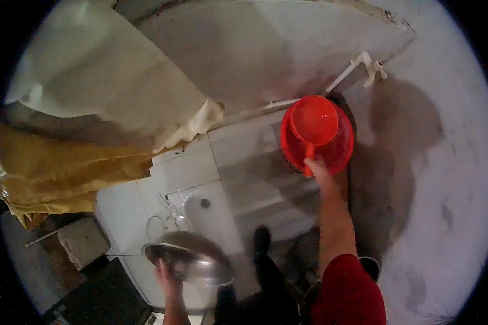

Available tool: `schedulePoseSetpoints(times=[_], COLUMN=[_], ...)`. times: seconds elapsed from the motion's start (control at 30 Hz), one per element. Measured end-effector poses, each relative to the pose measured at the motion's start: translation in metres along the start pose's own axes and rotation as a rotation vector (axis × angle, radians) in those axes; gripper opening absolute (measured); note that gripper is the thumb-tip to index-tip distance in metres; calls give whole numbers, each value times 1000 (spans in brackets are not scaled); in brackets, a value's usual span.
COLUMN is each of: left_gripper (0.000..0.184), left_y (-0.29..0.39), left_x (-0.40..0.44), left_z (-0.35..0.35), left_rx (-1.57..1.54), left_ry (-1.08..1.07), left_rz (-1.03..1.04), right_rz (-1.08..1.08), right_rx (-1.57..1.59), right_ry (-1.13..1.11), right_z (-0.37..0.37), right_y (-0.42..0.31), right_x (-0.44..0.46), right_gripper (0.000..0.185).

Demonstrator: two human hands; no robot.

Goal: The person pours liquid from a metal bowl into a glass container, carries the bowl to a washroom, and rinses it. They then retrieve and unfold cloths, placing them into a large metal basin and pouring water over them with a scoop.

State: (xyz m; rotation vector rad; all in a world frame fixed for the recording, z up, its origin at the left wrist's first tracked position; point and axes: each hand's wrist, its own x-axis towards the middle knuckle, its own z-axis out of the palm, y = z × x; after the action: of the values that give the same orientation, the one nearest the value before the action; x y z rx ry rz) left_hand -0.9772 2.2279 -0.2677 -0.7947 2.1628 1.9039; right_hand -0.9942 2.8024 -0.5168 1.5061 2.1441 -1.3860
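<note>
At the lower left, my left hand [168, 279] grips the rim of a metal bowl [200, 260], which is tilted on its side. My right hand [316, 167] is closed round the handle of a red dipper [314, 120]. The dipper is over a red bucket [342, 149] standing by the wall. Whether the dipper holds water cannot be made out clearly. Splashing water [172, 214] shows just above the bowl, beside a white floor basin [206, 214] with a dark drain hole.
A white pipe with a tap [371, 70] runs along the wall behind the bucket. Pale and yellow-brown sheets [76, 168] hang at the left. A beige box-like object [84, 242] lies at the lower left. My foot [262, 238] is on the tiled floor between basin and bucket.
</note>
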Motion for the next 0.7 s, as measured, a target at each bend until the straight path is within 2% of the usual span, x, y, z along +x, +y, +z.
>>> schedulePoseSetpoints(times=[0.03, 0.1, 0.13, 0.2, 0.23, 0.3, 0.43, 0.5, 0.63, 0.7], left_gripper=[43, 42, 42, 43, 43, 43, 45, 42, 44, 44], left_y=[-6, -4, -1, 16, 18, 21, 7, -13, -17, -1], left_x=[1, 0, -1, -5, -7, -10, -8, -7, -9, -15], left_z=[-4, -5, -5, 3, 3, 1, -24, -43, -45, -34], left_rx=[88, 38, 21, -170, -173, -177, -120, 113, 200, -178], left_ry=[-31, -15, -10, -7, -8, 61, 68, 37, 15, 79], left_rz=[67, 52, 47, -90, -89, -103, -91, 26, 86, -98], right_rz=[-42, 138, 136, 89, 86, -317, -288, -427, -372, 124], right_rx=[193, 547, 546, 132, 132, -591, -741, -661, -801, 367], right_ry=[-26, -326, -325, 53, 55, 508, 611, 722, 609, 70], right_z=[-8, -63, -73, -91, -96, -104, -101, -80, -30, -13], right_y=[4, -51, -63, -75, -63, -44, -33, -13, 19, 5], right_x=[0, -51, -62, -74, -68, -66, -86, -84, -57, -49], right_gripper=[59, 60, 60, 53, 53, 63, 63, 61, 50, 30])
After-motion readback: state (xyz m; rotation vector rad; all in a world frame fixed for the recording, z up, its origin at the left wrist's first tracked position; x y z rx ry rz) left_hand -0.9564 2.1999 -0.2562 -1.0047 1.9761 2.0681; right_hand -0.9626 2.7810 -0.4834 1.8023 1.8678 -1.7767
